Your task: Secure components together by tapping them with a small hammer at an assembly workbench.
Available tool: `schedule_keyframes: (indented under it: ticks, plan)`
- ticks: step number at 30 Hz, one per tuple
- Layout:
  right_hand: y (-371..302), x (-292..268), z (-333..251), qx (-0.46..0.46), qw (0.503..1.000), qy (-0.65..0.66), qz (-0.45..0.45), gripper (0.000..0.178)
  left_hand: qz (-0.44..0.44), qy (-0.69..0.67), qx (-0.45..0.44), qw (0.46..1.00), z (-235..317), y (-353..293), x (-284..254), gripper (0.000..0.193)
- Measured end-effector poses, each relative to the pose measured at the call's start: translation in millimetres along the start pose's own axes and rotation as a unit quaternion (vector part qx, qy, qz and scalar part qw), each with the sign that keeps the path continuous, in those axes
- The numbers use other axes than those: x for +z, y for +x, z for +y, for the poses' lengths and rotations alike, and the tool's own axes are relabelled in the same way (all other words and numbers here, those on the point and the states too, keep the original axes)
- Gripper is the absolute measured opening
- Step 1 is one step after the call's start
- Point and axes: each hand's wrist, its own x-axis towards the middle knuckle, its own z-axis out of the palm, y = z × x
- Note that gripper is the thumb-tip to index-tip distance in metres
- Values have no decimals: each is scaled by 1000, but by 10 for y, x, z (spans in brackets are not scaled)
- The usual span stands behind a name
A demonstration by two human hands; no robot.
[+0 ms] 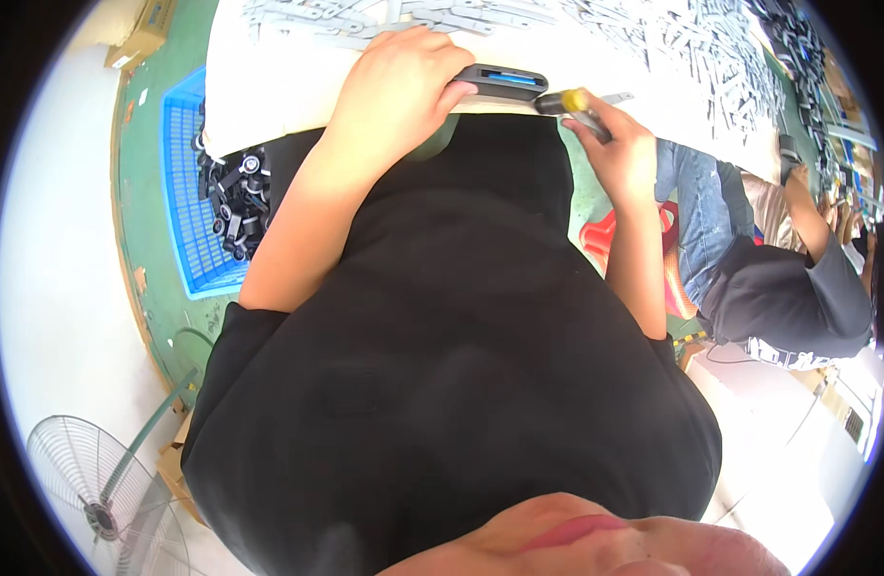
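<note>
My left hand [401, 88] is closed on one end of a long dark grey plastic housing [504, 81], which has a blue strip in its open slot. The housing is at the near edge of the work table. Just right of it, my right hand [619, 152] is closed around a yellow and black handled tool [563, 102]; its kind does not show. The tool's dark end lies close to the housing's right end. A flat grey metal strip [618, 97] sticks out beyond my right fingers, and whether I hold it cannot be told.
Flat grey metal parts [692, 67] spread over the pale table [308, 82]. A blue crate [180, 192] of black parts stands at left, a standing fan [98, 518] at lower left. On the right are a red stool [598, 232] and a co-worker in black [773, 298].
</note>
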Motion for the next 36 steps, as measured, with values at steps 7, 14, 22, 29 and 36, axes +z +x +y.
schedule_keyframes:
  ticks: [7,14,22,29,36]
  plan:
    - [17,-263,-151,-64,995,-15,75,35,54,-31,-29,998,72,-44,25,21]
    - [310,-418,-509,197,947,249,45,13,82,-67,-21,994,-12,-38,70,24]
    - [514,101,-601,213,912,345,-56,13,28,-174,-138,975,89,-30,-39,56]
    - [561,164,-486,212,910,346,-83,15,105,-95,17,990,-119,-105,192,23]
    - [547,227,-470,151,961,221,-63,25,80,-35,2,996,1,-85,142,18]
